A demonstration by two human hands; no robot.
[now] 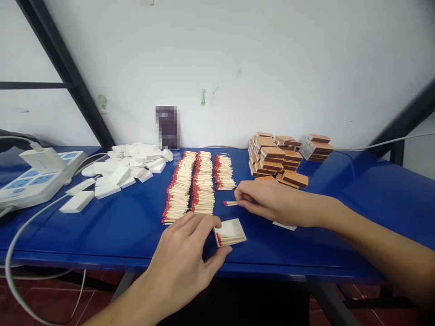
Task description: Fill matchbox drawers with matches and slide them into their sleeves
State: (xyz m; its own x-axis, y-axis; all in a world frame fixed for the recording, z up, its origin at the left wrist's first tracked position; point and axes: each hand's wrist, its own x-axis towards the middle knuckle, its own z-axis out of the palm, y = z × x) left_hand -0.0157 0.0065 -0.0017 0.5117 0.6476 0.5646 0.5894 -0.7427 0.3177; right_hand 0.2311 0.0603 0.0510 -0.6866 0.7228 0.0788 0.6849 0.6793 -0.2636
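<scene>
My left hand [185,253] pinches a small white matchbox tray [231,232] near the front edge of the blue table [118,226]; a few red-tipped matches lie in the tray. My right hand [272,201] is closed on a few matches [230,203], their red heads pointing left, just above the tray. Three rows of red-tipped matches [200,183] lie in the middle of the table, right behind both hands. A white piece [284,225] shows from under my right wrist.
A heap of white inner trays [125,170] lies at the left. Brown matchbox sleeves [275,158] are stacked at the right rear, more sleeves [317,147] beyond. A white power strip [36,174] with cables sits at the far left. The wall stands behind.
</scene>
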